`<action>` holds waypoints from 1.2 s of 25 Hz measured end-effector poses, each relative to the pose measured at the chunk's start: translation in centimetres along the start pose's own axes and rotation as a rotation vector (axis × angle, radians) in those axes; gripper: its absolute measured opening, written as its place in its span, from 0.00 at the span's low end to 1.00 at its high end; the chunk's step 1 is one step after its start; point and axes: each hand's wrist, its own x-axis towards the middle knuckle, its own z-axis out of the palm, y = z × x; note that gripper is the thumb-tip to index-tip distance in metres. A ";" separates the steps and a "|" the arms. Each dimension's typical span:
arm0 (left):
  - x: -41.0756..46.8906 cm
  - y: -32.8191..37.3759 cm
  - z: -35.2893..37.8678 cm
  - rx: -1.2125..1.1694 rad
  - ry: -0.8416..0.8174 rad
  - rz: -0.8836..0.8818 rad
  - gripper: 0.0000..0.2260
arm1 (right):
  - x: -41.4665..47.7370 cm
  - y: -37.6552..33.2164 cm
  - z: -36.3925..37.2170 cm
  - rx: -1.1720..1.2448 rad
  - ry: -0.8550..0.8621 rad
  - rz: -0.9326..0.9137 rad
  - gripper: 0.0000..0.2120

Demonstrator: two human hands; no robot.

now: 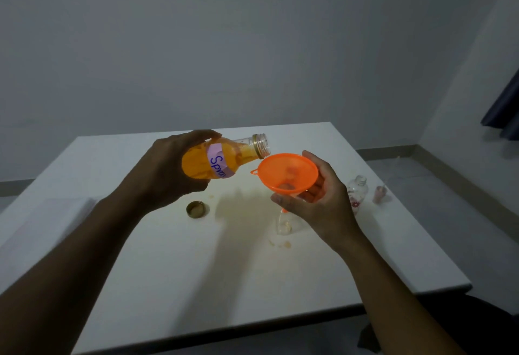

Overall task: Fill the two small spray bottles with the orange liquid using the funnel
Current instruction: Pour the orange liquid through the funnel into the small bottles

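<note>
Small clear spray bottle point(284, 224) under the funnel is largely hidden by the right hand point(317, 200); only its lower body shows, near the middle of the white table point(140, 256), and its neck cannot be made out. Whether the orange funnel point(288, 173) spout sits inside that neck cannot be told; the spout tip shows just above the bottle. Liquid level in this bottle is unclear, a faint yellowish trace at most. Right hand fingers are wrapped around the funnel cone from the right and below, clamped on it, thumb at the rim. Left hand point(174, 166) grips the base of the orange liquid bottle point(222, 158), fingers closed around it and covering its bottom end; the bottle lies nearly horizontal, open threaded mouth just over the funnel's far-left rim. Its lilac label with blue handwriting is partly cut off by the curve. No stream is discernible. Gold screw cap point(197, 209) lies open side up on the table left of centre. Second small spray bottle point(356, 193), clear with a red flower print, stands uncapped toward the right edge, partly behind the right hand; a small pinkish spray top point(379, 194) lies beside it, blurred. Pale orange smears point(279, 243) mark the tabletop in front of the first bottle.
</note>
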 end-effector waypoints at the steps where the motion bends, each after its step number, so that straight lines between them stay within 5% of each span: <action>1: 0.2 0.0 -0.2 0.022 -0.005 0.009 0.38 | 0.0 0.0 0.0 0.002 0.002 0.001 0.47; 30: 1.6 0.0 -1.0 0.146 -0.050 0.092 0.39 | 0.3 0.7 0.1 0.013 -0.010 0.001 0.46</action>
